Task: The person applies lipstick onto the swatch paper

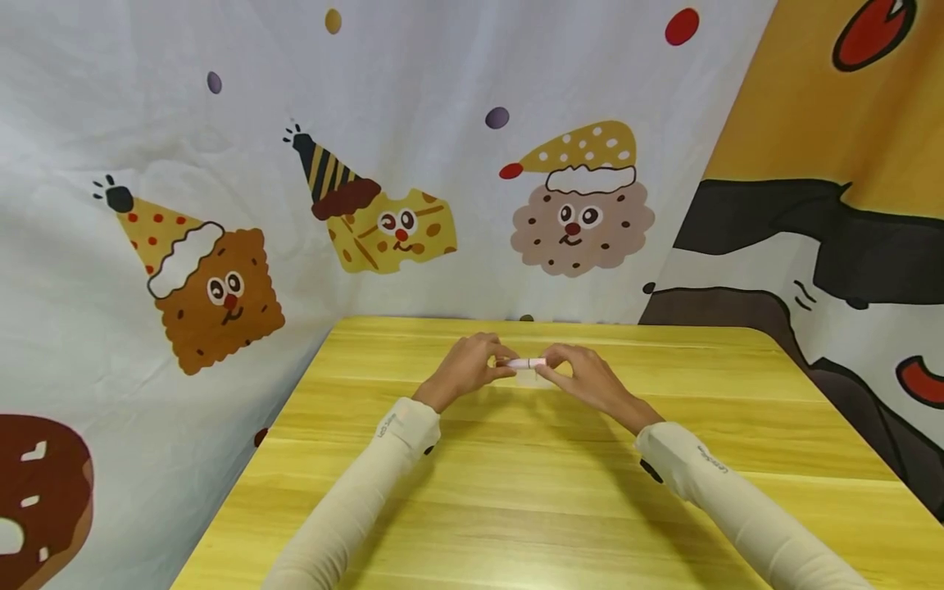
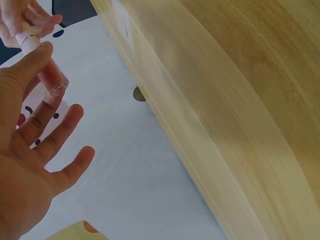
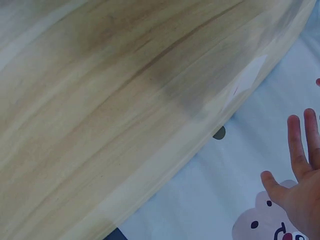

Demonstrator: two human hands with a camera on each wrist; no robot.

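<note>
A slim lip gloss tube [image 1: 525,363], pale pink with a clear end, is held level above the far part of the table between both hands. My left hand [image 1: 466,366] pinches the tube's body between thumb and index finger, its other fingers spread, as the left wrist view shows. At the opposite end, the light cap [image 2: 29,42] is pinched by my right hand [image 1: 586,377]. A thin dark ring marks where cap and body meet. In the right wrist view only spread fingers of the right hand [image 3: 300,200] show, and the tube is out of frame.
A small whitish flat patch [image 3: 245,82] lies on the yellow wood-grain table [image 1: 501,492] near its far edge, just below the tube. Behind the table hangs a white cloth [image 1: 442,82] printed with cartoon biscuits and cheese.
</note>
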